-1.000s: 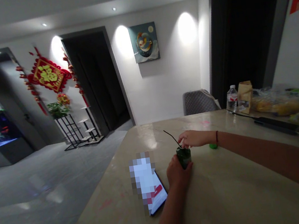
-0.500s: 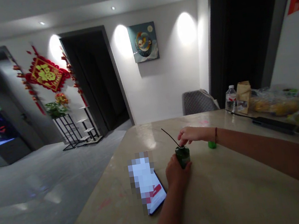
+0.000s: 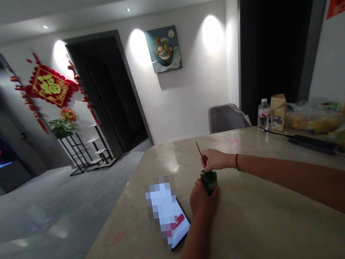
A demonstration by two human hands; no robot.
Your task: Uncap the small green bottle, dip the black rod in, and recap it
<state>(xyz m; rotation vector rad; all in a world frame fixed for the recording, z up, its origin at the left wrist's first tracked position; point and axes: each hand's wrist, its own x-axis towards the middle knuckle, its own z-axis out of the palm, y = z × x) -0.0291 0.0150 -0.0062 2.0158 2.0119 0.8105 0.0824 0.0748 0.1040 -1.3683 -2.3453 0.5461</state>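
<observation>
A small dark green glass bottle (image 3: 209, 181) stands upright on the table, with my left hand (image 3: 200, 199) wrapped round its near left side. Just over the bottle's mouth, my right hand (image 3: 217, 158) pinches a thin dark stick (image 3: 198, 148) between thumb and fingers. The stick points up and leans slightly left; its lower end is hidden by my fingers and the bottle's neck, so I cannot tell how deep it sits.
Left of my left forearm lies a lit phone (image 3: 175, 220), its screen partly blurred out, on the stone-topped table (image 3: 271, 227). Far right are a clear plastic bottle (image 3: 264, 115), a paper bag (image 3: 278, 113), a dark long object (image 3: 312, 144) and plastic-wrapped food (image 3: 313, 119). A grey chair (image 3: 227, 118) stands behind.
My right hand has closed on the stick at the bottle's mouth, and the stick has swung from a left lean to nearly upright. The small green object by my right wrist is now hidden.
</observation>
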